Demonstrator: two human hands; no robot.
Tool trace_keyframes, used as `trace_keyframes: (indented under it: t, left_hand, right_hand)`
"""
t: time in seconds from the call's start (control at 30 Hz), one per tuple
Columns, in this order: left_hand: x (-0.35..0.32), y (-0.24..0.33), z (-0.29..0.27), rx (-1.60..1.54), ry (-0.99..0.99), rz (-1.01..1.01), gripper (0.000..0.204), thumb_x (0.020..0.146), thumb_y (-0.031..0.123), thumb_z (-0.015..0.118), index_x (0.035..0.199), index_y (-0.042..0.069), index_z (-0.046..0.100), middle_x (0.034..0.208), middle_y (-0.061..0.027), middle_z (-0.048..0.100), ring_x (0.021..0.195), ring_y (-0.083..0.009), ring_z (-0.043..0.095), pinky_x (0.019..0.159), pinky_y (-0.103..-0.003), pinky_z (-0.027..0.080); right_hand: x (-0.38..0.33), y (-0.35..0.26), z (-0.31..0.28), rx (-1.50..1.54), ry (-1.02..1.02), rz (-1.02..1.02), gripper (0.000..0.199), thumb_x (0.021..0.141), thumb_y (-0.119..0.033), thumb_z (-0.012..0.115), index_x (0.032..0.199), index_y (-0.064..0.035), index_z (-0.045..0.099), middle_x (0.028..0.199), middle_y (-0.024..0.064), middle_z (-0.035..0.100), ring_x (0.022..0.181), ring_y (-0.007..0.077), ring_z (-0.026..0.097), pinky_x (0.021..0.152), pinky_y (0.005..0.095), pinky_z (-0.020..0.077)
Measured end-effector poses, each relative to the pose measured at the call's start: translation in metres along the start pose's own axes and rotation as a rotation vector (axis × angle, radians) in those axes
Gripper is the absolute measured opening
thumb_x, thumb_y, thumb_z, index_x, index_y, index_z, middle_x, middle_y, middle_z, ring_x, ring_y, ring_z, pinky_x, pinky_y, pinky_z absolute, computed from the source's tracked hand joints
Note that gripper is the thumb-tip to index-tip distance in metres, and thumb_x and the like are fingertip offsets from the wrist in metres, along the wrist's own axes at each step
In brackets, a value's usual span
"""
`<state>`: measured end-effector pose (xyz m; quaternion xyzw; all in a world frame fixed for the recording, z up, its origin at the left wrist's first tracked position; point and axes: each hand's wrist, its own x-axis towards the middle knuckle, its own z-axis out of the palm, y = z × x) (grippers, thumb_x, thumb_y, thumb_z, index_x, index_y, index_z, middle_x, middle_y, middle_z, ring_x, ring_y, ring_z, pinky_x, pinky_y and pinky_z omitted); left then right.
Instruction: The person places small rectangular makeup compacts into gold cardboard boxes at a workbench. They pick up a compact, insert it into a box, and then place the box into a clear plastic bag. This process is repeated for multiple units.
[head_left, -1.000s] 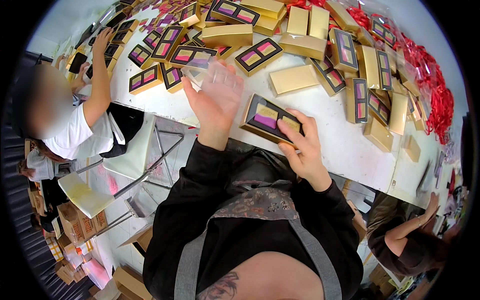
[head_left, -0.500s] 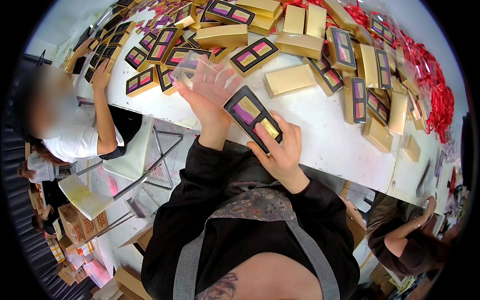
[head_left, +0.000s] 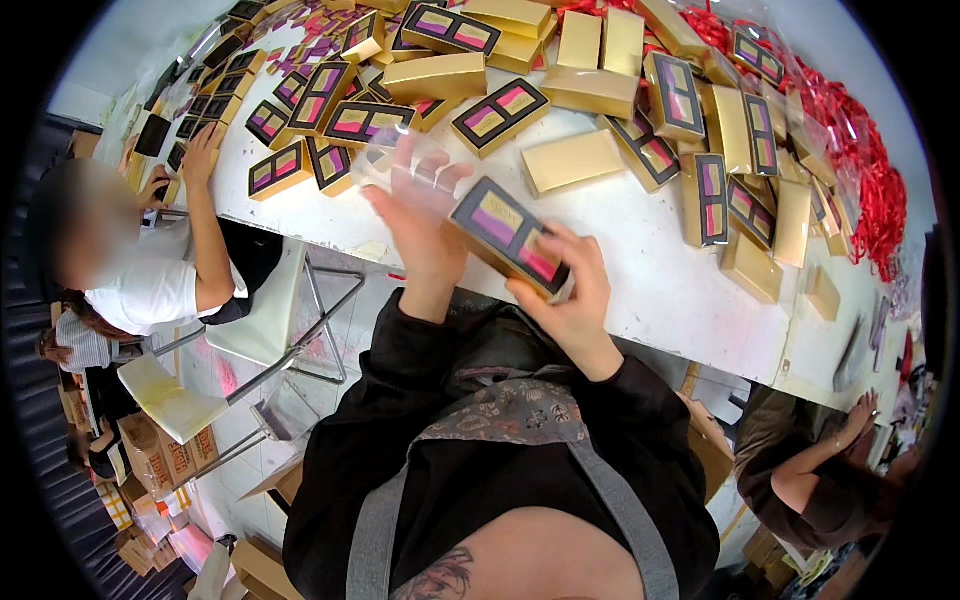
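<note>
Over the near edge of the white table (head_left: 660, 300), my right hand (head_left: 580, 300) grips a gold box (head_left: 508, 236) by its near right end. The box's black-framed top faces up at a tilt, with a purple and a pink panel in two windows. My left hand (head_left: 425, 235) is beside the box's far left end, palm up. It holds a clear plastic sleeve (head_left: 385, 165) that lies across its spread fingers. Whether the left palm touches the box I cannot tell. Similar gold boxes (head_left: 500, 116) lie just beyond my hands.
A plain gold box (head_left: 572, 162) lies beyond my right hand, with a heap of gold boxes (head_left: 435, 75) behind. Red ribbons (head_left: 850, 170) are piled at the far right. A co-worker in white (head_left: 150, 270) sits at left; another person (head_left: 820, 480) works at right.
The box in my right hand has turned so its gold side shows. My right thumb has come off its lower window. My left hand has shifted slightly right and down, with the sleeve.
</note>
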<state>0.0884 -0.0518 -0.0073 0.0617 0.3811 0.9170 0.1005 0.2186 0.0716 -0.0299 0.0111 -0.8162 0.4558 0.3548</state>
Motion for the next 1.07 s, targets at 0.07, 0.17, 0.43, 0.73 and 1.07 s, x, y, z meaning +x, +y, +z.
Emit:
trace_keyframes:
  t: [0.07, 0.17, 0.43, 0.73, 1.07]
  left_hand:
    - [-0.001, -0.002, 0.011, 0.026, 0.117, -0.011, 0.085, 0.090, 0.076, 0.030, 0.141, 0.008, 0.040, 0.110, -0.0064, 0.053, 0.101, -0.0239, 0.055, 0.090, -0.043, 0.047]
    - [0.002, 0.006, 0.017, -0.022, 0.124, -0.185, 0.084, 0.091, 0.074, 0.030, 0.141, 0.008, 0.040, 0.114, -0.0071, 0.054, 0.102, -0.0234, 0.055, 0.090, -0.043, 0.048]
    - [-0.049, 0.003, 0.026, -0.388, -0.243, -0.562, 0.076, 0.096, 0.069, 0.019, 0.141, 0.010, 0.039, 0.123, -0.0114, 0.057, 0.109, -0.0267, 0.059, 0.091, -0.044, 0.051]
    - [-0.046, 0.002, 0.006, -0.558, -0.452, -0.646, 0.074, 0.098, 0.066, 0.020, 0.140, 0.010, 0.039, 0.130, -0.0101, 0.055, 0.115, -0.0247, 0.057, 0.097, -0.042, 0.048]
    - [-0.051, -0.002, 0.020, 0.843, -0.343, 0.205, 0.077, 0.089, 0.022, 0.067, 0.148, 0.003, 0.022, 0.150, -0.0165, 0.026, 0.134, -0.0334, 0.036, 0.106, -0.047, 0.037]
  right_hand:
    - [0.000, -0.007, 0.012, 0.122, 0.018, 0.137, 0.088, 0.058, -0.023, 0.093, 0.132, -0.0038, 0.049, 0.135, 0.0172, 0.052, 0.099, 0.0265, 0.056, 0.087, 0.0359, 0.0467]
    - [0.005, -0.019, 0.010, 0.516, -0.010, 0.233, 0.101, 0.064, -0.021, 0.091, 0.144, -0.0006, 0.034, 0.155, 0.0167, 0.030, 0.119, 0.0248, 0.051, 0.095, 0.0363, 0.0437]
    - [0.033, -0.018, -0.001, 0.557, -0.195, 0.154, 0.093, 0.070, -0.009, 0.083, 0.149, -0.0037, 0.033, 0.156, 0.0199, 0.025, 0.144, 0.0348, 0.028, 0.107, 0.0389, 0.0386]
    - [0.035, -0.010, -0.004, 0.297, -0.227, -0.091, 0.083, 0.072, -0.011, 0.081, 0.144, -0.0035, 0.040, 0.147, 0.0199, 0.041, 0.138, 0.0367, 0.038, 0.102, 0.0385, 0.0436]
    - [0.031, -0.006, -0.008, 0.503, 0.032, 0.288, 0.072, 0.087, -0.019, 0.074, 0.140, -0.0008, 0.029, 0.110, 0.0133, 0.064, 0.089, 0.0182, 0.060, 0.077, 0.0294, 0.0458]
